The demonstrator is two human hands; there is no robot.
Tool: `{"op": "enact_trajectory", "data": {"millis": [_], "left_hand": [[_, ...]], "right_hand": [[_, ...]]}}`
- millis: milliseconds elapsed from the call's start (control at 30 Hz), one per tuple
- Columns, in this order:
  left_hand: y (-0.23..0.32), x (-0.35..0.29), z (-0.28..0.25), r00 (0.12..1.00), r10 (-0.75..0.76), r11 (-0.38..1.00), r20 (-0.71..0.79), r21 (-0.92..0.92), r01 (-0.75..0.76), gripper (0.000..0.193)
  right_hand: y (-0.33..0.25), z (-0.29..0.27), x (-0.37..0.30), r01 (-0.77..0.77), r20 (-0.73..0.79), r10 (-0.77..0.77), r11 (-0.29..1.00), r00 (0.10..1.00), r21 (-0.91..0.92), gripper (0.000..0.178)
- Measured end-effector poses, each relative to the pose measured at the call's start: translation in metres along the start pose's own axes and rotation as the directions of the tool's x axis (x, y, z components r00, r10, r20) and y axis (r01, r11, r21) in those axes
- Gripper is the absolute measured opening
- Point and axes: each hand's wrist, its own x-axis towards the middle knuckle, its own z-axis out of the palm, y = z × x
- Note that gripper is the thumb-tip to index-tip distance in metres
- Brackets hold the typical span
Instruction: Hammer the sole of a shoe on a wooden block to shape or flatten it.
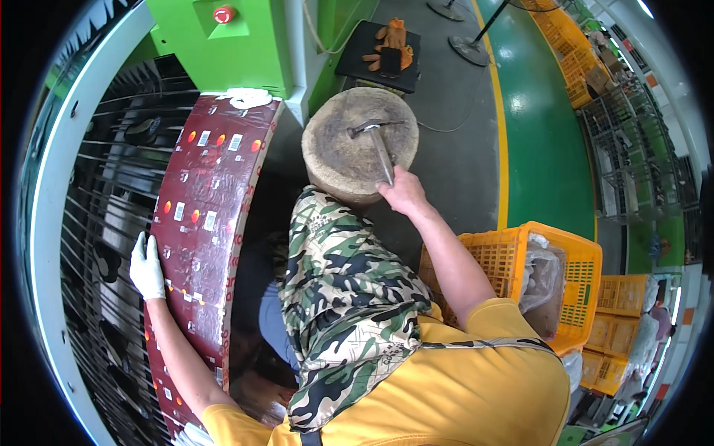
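Note:
My bare right hand [405, 192] is closed round the lower end of a hammer's handle. The hammer [381, 154] has a dark metal head and lies over the top of a round wooden block [327, 141] that looks like a tree stump. My left hand [147, 268], in a white glove, rests with fingers stretched out at the left edge of a long dark red printed cardboard surface [212, 182]. Nothing shows in its grasp. A white cloth or glove [247, 97] lies at the far end of the cardboard.
Green machinery [238, 59] with a red button [224, 14] stands ahead. Left of the cardboard are dark rods [104, 223]. Orange gloves [394, 36] and a dark object lie on a black surface [357, 56]. A yellow crate [491, 260] holding plastic bags is at my right.

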Motion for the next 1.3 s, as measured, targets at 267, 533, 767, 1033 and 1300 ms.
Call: {"op": "enact_trajectory", "data": {"millis": [267,533,767,1033,1300], "left_hand": [[0.012,-0.003,-0.013,0.996,0.028,0.996,-0.086,-0.084,-0.035,0.04],[0.009,-0.002,-0.009,0.998,-0.007,0.984,-0.066,-0.18,-0.006,0.035],[0.008,-0.009,-0.018,0.986,0.125,0.992,-0.114,-0.022,-0.128,0.04],[0.015,-0.002,-0.017,0.993,-0.016,0.996,-0.113,-0.088,0.006,0.046],[-0.009,0.005,0.0,0.996,-0.014,0.999,-0.085,0.034,0.017,0.051]], "right_hand": [[0.005,-0.005,0.01,-0.016,0.087,0.008,0.996,0.996,0.093,0.044],[0.018,0.006,0.01,0.043,-0.031,-0.042,0.998,0.999,0.043,0.046],[-0.004,-0.007,-0.007,0.056,-0.019,-0.058,0.995,0.998,-0.082,0.047],[-0.012,-0.014,-0.015,0.032,-0.031,-0.035,0.995,0.999,-0.098,0.047],[-0.004,-0.006,-0.008,0.053,-0.068,-0.06,0.993,0.996,-0.103,0.048]]}}
